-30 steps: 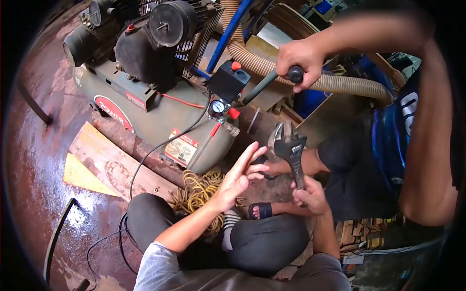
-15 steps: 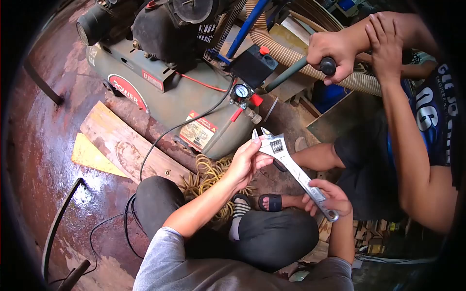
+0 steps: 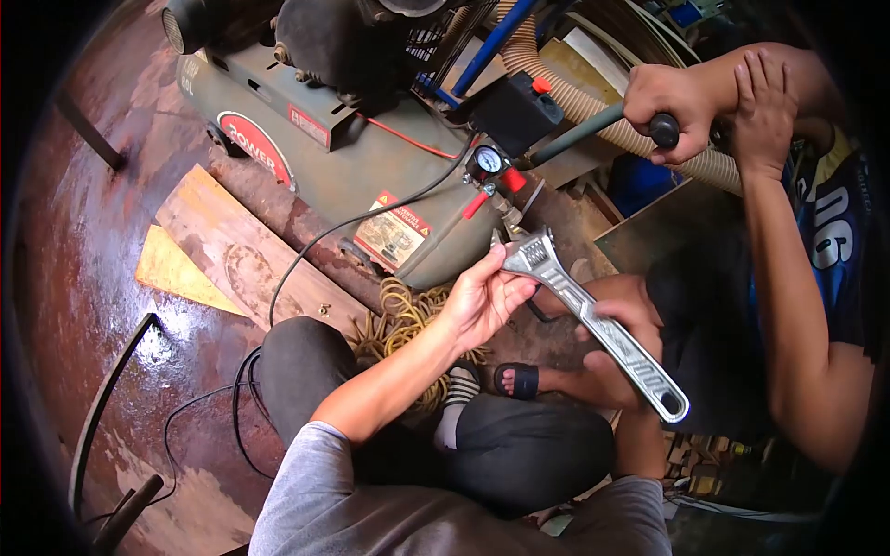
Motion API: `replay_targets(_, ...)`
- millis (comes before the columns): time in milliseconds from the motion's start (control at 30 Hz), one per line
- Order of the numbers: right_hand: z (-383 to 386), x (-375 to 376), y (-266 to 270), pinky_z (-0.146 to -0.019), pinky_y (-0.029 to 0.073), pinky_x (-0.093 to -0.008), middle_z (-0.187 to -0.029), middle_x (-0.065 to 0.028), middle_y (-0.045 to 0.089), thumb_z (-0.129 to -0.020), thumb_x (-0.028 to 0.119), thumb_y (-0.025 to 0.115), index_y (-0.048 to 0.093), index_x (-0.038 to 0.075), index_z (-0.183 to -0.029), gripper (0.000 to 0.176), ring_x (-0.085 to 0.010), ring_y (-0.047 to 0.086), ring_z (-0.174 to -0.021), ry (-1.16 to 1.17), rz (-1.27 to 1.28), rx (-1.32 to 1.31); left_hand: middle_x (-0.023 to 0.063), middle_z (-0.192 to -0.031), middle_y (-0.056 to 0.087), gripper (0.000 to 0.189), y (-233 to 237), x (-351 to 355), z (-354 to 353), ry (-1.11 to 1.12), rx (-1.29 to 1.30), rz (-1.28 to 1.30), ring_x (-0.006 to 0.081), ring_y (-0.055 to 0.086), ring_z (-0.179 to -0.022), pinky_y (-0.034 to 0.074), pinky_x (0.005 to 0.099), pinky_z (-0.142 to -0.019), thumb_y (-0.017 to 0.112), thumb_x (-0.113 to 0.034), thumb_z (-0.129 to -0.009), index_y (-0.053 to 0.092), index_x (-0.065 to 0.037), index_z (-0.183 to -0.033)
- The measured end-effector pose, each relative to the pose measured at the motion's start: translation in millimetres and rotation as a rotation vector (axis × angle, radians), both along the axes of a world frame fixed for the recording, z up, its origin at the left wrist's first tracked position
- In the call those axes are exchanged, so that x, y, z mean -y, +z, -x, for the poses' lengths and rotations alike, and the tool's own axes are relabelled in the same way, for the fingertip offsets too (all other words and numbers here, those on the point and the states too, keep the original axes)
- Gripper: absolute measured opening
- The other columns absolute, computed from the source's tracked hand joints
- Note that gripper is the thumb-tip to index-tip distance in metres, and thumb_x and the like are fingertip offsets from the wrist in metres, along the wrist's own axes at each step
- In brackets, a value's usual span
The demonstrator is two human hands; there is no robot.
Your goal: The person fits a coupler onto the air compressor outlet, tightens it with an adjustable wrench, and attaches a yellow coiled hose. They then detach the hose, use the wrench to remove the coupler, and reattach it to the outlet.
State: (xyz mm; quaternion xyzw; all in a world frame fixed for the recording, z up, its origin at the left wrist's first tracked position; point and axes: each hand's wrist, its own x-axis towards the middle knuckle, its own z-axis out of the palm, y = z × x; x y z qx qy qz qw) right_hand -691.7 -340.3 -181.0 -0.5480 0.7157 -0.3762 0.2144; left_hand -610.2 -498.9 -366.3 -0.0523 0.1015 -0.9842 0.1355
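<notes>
The adjustable wrench [image 3: 603,332] is held above the floor at the right end of the air compressor [image 3: 436,199], its jaws now just beside the metal coupling [image 3: 509,216] in view; contact cannot be told. It has shifted toward that coupling within 0.5 s, narrowing the gap. The left hand [image 3: 487,298] has its grip closed on the wrench head; the right hand [image 3: 616,375] is blurred behind the handle, its grip unclear. Farther right, 1 co-worker's hand [image 3: 669,104] clasps the compressor's push handle [image 3: 582,132]. Coiled yellow hose [image 3: 400,313] lies near left.
</notes>
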Motion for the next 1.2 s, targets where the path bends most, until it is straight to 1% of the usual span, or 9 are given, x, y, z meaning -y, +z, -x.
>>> replay_targets(67,23.7,-14.2,-24.1,-0.088,0.056,-0.0365,-0.121,-0.0246,0.062,-0.093,0.011,0.064,0.048,0.004,-0.131,0.042,-0.0297,0.069,-0.1,0.227,-0.184,0.544,0.0178,-0.111,0.068,0.036,7.4,-5.6,-2.2,0.086,0.107,0.101,0.0229,0.072,-0.088,0.062,0.0299,-0.077,0.046,-0.03,-0.106,0.053,0.0,-0.125)
replay_targets(133,51.7,-33.0,-63.8,-0.088,0.057,-0.043,-0.129,-0.0315,0.055,-0.1,0.012,0.053,0.037,0.006,-0.144,0.047,-0.0362,0.068,-0.101,0.228,-0.23,1.324,0.0153,-0.11,0.068,0.036,5.8,-5.3,-4.4,0.138,0.159,0.192,0.0206,0.072,-0.087,0.062,0.0287,-0.076,0.047,-0.03,-0.106,0.052,-0.002,-0.126)
replay_targets(167,53.4,-34.3,-72.9,-0.087,0.058,-0.0455,-0.133,-0.0354,0.051,-0.103,0.019,0.046,0.029,0.009,-0.151,0.052,-0.0401,0.067,-0.102,0.272,-0.227,1.478,0.0127,-0.109,0.067,0.036,4.6,-5.6,-5.0,0.188,0.21,0.282,0.0183,0.071,-0.086,0.061,0.0276,-0.074,0.048,-0.031,-0.105,0.051,-0.003,-0.127)
replay_targets(267,43.7,-12.8,-66.2,-0.083,0.059,-0.045,-0.134,-0.0358,0.05,-0.104,0.026,0.046,0.022,0.012,-0.156,0.059,-0.0421,0.067,-0.103,0.043,-0.389,1.472,0.0088,-0.105,0.066,0.034,-7.4,-2.8,-3.5,0.315,0.268,0.503,0.0137,0.067,-0.081,0.059,0.0241,-0.069,0.049,-0.032,-0.105,0.052,-0.004,-0.124)
replay_targets(400,39.4,16.0,-81.0,-0.073,0.059,-0.0344,-0.107,-0.0212,0.065,-0.107,0.04,0.038,0.042,0.003,-0.137,0.048,-0.0244,0.069,-0.081,-0.076,-0.449,1.082,0.005,-0.099,0.063,0.033,6.7,-10.3,-8.8,0.419,0.366,0.758,0.0089,0.062,-0.079,0.054,0.022,-0.066,0.05,-0.032,-0.105,0.052,-0.003,-0.119)
replay_targets(433,23.6,29.2,-83.6,-0.059,0.053,-0.0252,-0.085,-0.0082,0.064,-0.106,0.049,0.036,0.05,0.003,-0.12,0.051,-0.0119,0.062,-0.064,-0.213,-0.372,1.014,0.003,-0.095,0.061,0.032,9.4,-17.4,-8.1,0.465,0.396,0.78,0.0079,0.058,-0.076,0.05,0.0231,-0.066,0.052,-0.032,-0.104,0.052,-0.003,-0.117)
replay_targets(567,20.2,39.9,-111.8,-0.046,0.038,-0.0188,-0.069,0.0015,0.056,-0.105,0.047,0.045,0.058,0.005,-0.11,0.045,-0.0034,0.046,-0.052,-0.234,-0.311,0.527,-0.0006,-0.087,0.058,0.025,5.5,-21.0,-5.4,0.612,0.503,0.85,0.0056,0.051,-0.071,0.045,0.024,-0.063,0.057,-0.028,-0.102,0.056,-0.003,-0.108)
replay_targets(700,18.1,41.1,-115.2,-0.048,0.039,-0.0188,-0.07,0.0,0.057,-0.106,0.044,0.044,0.057,0.005,-0.111,0.042,-0.0046,0.048,-0.053,-0.202,-0.335,0.417,-0.0064,-0.074,0.054,0.016,-7.0,-13.4,-4.6,0.558,0.614,0.887,0.0023,0.046,-0.068,0.039,0.0213,-0.06,0.066,-0.02,-0.093,0.06,-0.005,-0.094)
replay_targets(1200,16.6,39.9,-125.5,-0.051,0.042,-0.0203,-0.077,-0.0033,0.061,-0.107,0.03,0.045,0.053,0.003,-0.123,0.032,-0.0054,0.051,-0.057,-0.09,-0.285,0.57,-0.0063,-0.072,0.056,0.014,-7.1,-5.9,-16.6,0.536,0.637,0.822,0.0026,0.046,-0.065,0.037,0.0216,-0.058,0.072,-0.016,-0.089,0.064,-0.004,-0.087)
